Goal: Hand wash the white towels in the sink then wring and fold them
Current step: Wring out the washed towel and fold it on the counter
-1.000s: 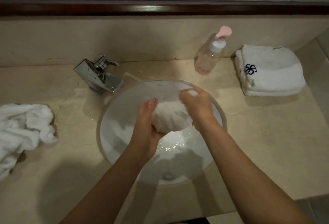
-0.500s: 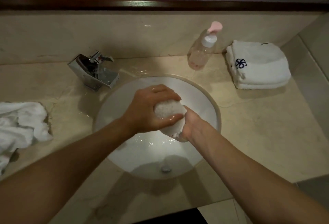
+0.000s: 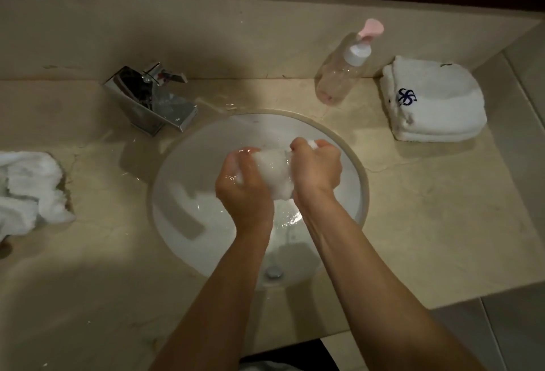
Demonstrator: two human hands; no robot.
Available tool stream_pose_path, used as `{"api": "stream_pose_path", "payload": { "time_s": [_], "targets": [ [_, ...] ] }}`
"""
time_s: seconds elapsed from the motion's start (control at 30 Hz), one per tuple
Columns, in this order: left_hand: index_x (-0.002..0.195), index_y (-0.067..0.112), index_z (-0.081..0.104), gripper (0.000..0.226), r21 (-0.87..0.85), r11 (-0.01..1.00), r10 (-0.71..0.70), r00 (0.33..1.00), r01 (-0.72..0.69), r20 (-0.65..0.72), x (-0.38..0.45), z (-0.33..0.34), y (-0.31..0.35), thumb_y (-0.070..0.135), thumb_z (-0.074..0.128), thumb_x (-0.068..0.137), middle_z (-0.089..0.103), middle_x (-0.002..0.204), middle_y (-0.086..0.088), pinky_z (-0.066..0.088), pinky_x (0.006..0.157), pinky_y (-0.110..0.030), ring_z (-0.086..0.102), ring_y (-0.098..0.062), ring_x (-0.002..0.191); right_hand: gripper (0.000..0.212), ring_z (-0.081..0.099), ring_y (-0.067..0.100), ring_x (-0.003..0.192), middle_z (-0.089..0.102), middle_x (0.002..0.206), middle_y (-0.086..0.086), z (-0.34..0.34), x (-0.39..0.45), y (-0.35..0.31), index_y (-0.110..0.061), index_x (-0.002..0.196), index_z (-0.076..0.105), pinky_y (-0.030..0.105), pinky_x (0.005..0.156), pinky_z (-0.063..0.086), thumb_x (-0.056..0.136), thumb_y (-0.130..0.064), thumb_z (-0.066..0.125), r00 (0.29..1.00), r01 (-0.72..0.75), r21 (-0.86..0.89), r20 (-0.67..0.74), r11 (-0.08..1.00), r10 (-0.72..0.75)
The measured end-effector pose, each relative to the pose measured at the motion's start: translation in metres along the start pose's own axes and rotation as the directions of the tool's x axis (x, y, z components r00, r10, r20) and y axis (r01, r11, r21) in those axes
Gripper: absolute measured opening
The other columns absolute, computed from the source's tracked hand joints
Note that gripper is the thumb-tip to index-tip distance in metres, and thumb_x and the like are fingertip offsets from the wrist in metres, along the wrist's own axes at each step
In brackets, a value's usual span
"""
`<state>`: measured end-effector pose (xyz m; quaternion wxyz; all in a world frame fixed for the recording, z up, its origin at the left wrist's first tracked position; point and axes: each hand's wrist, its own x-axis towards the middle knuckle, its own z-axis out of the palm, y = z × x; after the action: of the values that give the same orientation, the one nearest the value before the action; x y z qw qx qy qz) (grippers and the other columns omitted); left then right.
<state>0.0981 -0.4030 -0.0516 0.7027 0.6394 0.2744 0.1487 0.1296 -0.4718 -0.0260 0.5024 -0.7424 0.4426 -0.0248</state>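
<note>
Above the sink (image 3: 358,164), left hand (image 3: 246,191) and right hand (image 3: 317,168) each clench one end of a bunched white towel (image 3: 272,170), long axis running left–right.

Beige marbled stone worktop (image 3: 427,223); round white ceramic sink (image 3: 188,193); shiny chrome square faucet (image 3: 150,99); clear plastic pump bottle (image 3: 342,76) topped pink; folded white terry towel (image 3: 436,105) bearing a navy pinwheel emblem.

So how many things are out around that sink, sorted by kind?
Towels: 3, the wet towel gripped by the left hand and right hand, the crumpled towel, the folded towel.
Pump bottles: 1, the bottle.
Taps: 1, the faucet.
Total: 5
</note>
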Motion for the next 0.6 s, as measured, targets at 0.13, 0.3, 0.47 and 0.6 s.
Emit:
{"api": "stream_pose_path", "payload": {
  "time_s": [0.13,0.3,0.47,0.6],
  "targets": [
    [0.069,0.03,0.069,0.028,-0.046,0.974,-0.225,0.972,0.222,-0.066,0.003,-0.003,-0.002,0.019,0.05,0.085,0.069,0.073,0.011,0.051,0.068,-0.025,0.066,-0.012,0.077,0.01,0.056,0.026,0.075,0.06,0.073,-0.002,0.005,-0.004,-0.001,-0.013,0.082,0.06,0.03,0.069,0.035,0.086,-0.021,0.059,0.99,0.136,-0.226,0.0,0.965,-0.14],
    [0.067,0.024,0.069,0.034,-0.182,0.89,-0.439,0.892,0.417,-0.103,0.013,0.001,0.012,0.011,0.047,0.09,0.066,0.069,0.009,0.05,0.059,-0.024,0.062,-0.015,0.069,0.009,0.052,0.026,0.073,0.054,0.068,-0.003,0.011,-0.006,-0.019,-0.012,0.084,0.063,0.029,0.068,0.031,0.086,-0.018,0.056,0.965,0.258,-0.316,0.044,0.913,-0.257],
    [0.077,0.021,0.072,0.022,-0.147,0.938,-0.308,0.95,0.313,0.06,0.016,-0.019,0.026,0.013,0.056,0.09,0.068,0.078,0.006,0.053,0.065,-0.029,0.064,-0.013,0.076,0.018,0.061,0.024,0.069,0.062,0.071,0.003,-0.008,-0.014,-0.002,-0.014,0.079,0.064,0.036,0.063,0.047,0.083,-0.029,0.072,0.97,-0.065,0.213,0.242,0.975,0.012],
    [0.099,0.019,0.071,0.012,-0.202,0.915,-0.271,0.902,0.35,0.335,0.02,-0.034,0.019,0.023,0.062,0.092,0.07,0.103,0.003,0.054,0.083,-0.033,0.065,-0.02,0.103,0.016,0.071,0.023,0.076,0.073,0.077,0.005,-0.028,-0.021,0.014,-0.013,0.09,0.069,0.039,0.079,0.056,0.091,-0.029,0.071,0.794,-0.553,0.488,0.555,0.675,0.249]
  ]
}}
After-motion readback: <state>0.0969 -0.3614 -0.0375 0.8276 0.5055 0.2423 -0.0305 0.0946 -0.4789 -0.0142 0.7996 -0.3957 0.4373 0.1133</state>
